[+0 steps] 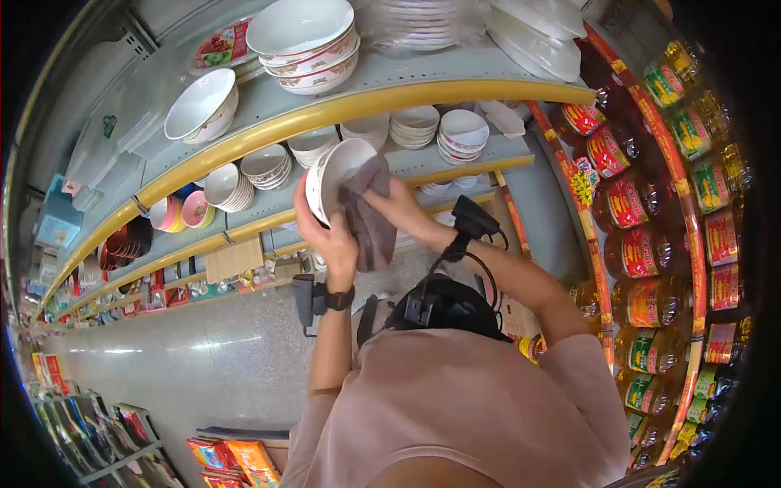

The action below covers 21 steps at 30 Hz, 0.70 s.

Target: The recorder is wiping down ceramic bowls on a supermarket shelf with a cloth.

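A white bowl [328, 180] with a patterned outer side is held tilted in front of the shelves. My left hand [327, 236] grips it by its left and lower side, the thumb near the rim. In my right hand [399, 207] is a grey-brown cloth [370, 224], pressed against the inside of the bowl and hanging down below it. The cloth hides part of the bowl's inside and some of my right fingers. Above, a stack of similar bowls [305, 49] stands on the upper shelf, with a single tilted bowl [202, 106] to its left.
A yellow-edged shelf [342, 102] curves just above my hands. Below it stand stacks of small bowls [264, 165] and colourful cups [197, 210]. Wrapped plates [423, 24] lie on the upper shelf. Large oil bottles [639, 252] line the right side. Bright packets [252, 459] lie at the lower left.
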Each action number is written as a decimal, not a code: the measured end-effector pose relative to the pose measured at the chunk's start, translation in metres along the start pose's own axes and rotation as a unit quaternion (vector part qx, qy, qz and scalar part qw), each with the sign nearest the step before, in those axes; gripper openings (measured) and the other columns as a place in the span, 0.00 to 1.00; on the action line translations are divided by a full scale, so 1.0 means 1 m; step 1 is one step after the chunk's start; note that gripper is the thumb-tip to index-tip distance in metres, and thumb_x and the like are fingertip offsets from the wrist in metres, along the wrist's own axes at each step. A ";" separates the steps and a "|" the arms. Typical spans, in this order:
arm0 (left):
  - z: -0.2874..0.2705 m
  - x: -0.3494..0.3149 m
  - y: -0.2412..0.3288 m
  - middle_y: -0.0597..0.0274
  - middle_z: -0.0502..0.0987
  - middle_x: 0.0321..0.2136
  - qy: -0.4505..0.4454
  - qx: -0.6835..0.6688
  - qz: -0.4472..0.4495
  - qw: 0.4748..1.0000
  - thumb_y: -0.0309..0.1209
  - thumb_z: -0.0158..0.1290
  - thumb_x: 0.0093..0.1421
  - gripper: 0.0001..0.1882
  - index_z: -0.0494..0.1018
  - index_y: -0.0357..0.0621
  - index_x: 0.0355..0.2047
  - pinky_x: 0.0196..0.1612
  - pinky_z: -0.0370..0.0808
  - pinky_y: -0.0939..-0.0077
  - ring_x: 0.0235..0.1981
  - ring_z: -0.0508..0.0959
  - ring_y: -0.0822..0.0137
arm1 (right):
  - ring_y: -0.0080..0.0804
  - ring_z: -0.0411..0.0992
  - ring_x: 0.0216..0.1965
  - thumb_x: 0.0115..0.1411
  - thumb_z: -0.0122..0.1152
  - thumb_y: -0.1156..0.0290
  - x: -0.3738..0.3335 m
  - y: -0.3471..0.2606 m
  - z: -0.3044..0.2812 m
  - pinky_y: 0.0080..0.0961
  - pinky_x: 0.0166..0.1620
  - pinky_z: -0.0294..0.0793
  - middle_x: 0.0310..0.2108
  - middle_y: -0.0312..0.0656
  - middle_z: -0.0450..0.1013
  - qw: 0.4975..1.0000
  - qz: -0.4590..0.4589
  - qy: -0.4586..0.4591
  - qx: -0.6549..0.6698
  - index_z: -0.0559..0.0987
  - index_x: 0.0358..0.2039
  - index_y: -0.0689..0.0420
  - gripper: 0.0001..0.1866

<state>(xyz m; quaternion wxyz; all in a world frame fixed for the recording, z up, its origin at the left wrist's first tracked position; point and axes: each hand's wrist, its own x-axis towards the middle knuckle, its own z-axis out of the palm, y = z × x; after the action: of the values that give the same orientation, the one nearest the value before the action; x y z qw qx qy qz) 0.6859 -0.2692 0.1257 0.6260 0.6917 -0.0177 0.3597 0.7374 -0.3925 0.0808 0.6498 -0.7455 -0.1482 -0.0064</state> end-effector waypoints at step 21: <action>-0.015 0.005 0.007 0.50 0.71 0.44 -0.145 -0.003 -0.094 0.985 0.31 0.45 0.44 0.30 0.64 0.32 0.50 0.53 0.62 0.71 0.47 0.69 0.61 | 0.55 0.70 0.35 0.51 0.56 0.70 0.007 -0.051 -0.030 0.38 0.36 0.72 0.33 0.55 0.72 0.977 -0.091 0.017 -0.191 0.67 0.45 0.60 0.20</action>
<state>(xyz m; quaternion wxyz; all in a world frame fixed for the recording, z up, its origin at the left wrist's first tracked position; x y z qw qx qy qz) 0.6789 -0.2556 0.1337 0.6497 0.7336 -0.0440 0.1945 0.7382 -0.4142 0.1361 0.4944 -0.8392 -0.2003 -0.1060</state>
